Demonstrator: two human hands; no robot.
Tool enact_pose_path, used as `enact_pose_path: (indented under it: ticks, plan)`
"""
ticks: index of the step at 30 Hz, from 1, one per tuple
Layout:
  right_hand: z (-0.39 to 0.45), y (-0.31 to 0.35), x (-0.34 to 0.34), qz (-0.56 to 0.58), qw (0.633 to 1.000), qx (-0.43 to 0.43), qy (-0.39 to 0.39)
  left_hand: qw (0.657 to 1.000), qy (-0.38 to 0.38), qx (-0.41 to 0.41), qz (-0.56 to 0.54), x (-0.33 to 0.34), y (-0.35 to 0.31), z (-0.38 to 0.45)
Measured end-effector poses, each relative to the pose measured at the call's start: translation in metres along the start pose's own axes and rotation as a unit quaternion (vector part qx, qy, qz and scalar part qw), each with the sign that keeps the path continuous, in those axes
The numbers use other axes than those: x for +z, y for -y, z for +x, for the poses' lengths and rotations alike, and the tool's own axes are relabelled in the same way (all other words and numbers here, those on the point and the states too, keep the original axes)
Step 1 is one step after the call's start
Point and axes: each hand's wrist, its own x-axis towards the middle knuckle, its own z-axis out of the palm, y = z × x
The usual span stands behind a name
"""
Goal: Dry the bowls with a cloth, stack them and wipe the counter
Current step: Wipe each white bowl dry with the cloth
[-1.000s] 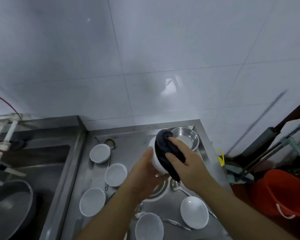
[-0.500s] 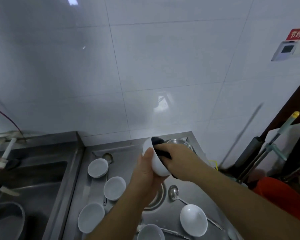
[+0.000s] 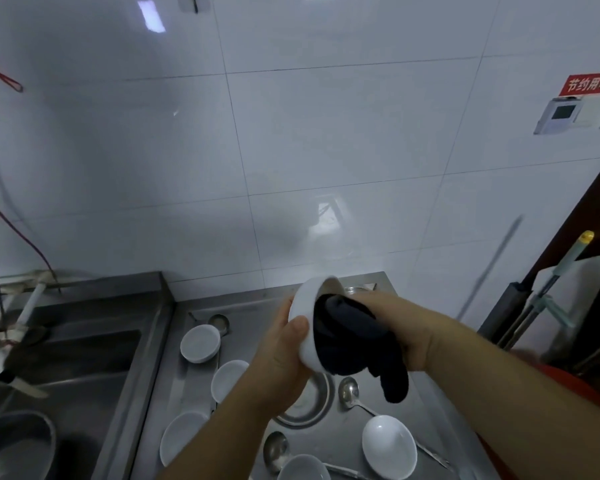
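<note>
Head view, left hand (image 3: 284, 355) grip holding white bowl (image 3: 305, 315), right hand (image 3: 392, 327) grip pressing dark cloth (image 3: 354, 344) inside

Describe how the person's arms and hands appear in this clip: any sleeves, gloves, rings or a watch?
Both forearms are bare as far as the head view shows, with no sleeve edge in frame. The left hand and the right hand wear no gloves. No watch, bracelet or ring shows on the visible parts; the right fingers are hidden by the dark cloth.

Two bare forearms, no sleeves, left hand (image 3: 281, 362), right hand (image 3: 392, 327), no gloves
</note>
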Motion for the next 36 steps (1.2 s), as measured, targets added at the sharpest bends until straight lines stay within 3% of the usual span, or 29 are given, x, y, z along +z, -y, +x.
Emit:
enact_pose_path:
  ticks: [4, 8, 10, 12, 14, 15, 17, 19, 21, 24, 26, 28, 30, 33, 36]
  plan:
    - [0.002, -0.023, 0.017, 0.283, 0.957, -0.057, 0.006, 0.999, 0.032, 0.032, -0.009, 0.009, -0.012, -0.006]
    - [0.006, -0.024, 0.044, 0.334, 0.934, -0.127, -0.022, 0.997, -0.019, 0.062, -0.038, 0.010, -0.015, -0.007]
    - [0.009, -0.021, 0.055, 0.308, 0.933, -0.148, -0.113, 0.995, -0.059, 0.068, -0.029, 0.013, -0.013, -0.009]
    - [0.013, -0.018, 0.059, 0.196, 0.937, -0.181, -0.226, 0.993, -0.093, 0.065, -0.032, 0.015, -0.010, -0.009]
    - [0.011, -0.016, 0.061, -0.020, 0.931, -0.221, -0.289, 0.991, -0.112, 0.064, -0.047, 0.014, -0.009, -0.008]
    - [0.011, -0.017, 0.058, -0.165, 0.904, -0.248, -0.308, 0.990, -0.110, 0.063, -0.055, 0.011, -0.010, -0.007]
    - [0.008, -0.018, 0.053, -0.412, 0.810, -0.288, -0.301, 0.990, -0.105, 0.063, -0.064, 0.004, -0.012, -0.007]
    - [0.003, -0.011, 0.051, -0.560, 0.738, -0.285, -0.245, 0.990, -0.113, 0.063, -0.058, -0.001, -0.013, -0.010]
    - [-0.002, 0.000, 0.052, -0.637, 0.708, -0.231, -0.196, 0.991, -0.110, 0.057, -0.040, -0.002, -0.013, -0.015]
    - [-0.011, 0.016, 0.050, -0.631, 0.752, -0.132, -0.138, 0.993, -0.094, 0.064, -0.011, 0.000, -0.013, -0.019]
    - [-0.017, 0.020, 0.046, -0.546, 0.824, -0.106, -0.104, 0.995, -0.077, 0.067, -0.001, 0.001, -0.015, -0.020]
    - [-0.022, 0.016, 0.044, -0.341, 0.932, -0.091, -0.082, 0.996, -0.058, 0.071, 0.013, -0.001, -0.016, -0.020]
    - [-0.025, 0.006, 0.044, -0.086, 0.991, -0.074, -0.069, 0.995, -0.052, 0.081, 0.029, -0.004, -0.016, -0.020]
    - [-0.020, -0.008, 0.047, 0.147, 0.987, -0.056, -0.038, 0.991, -0.066, 0.099, 0.059, -0.008, -0.011, -0.021]
    - [-0.004, -0.021, 0.049, 0.196, 0.972, -0.094, -0.084, 0.981, -0.102, 0.104, 0.128, -0.013, 0.002, -0.022]
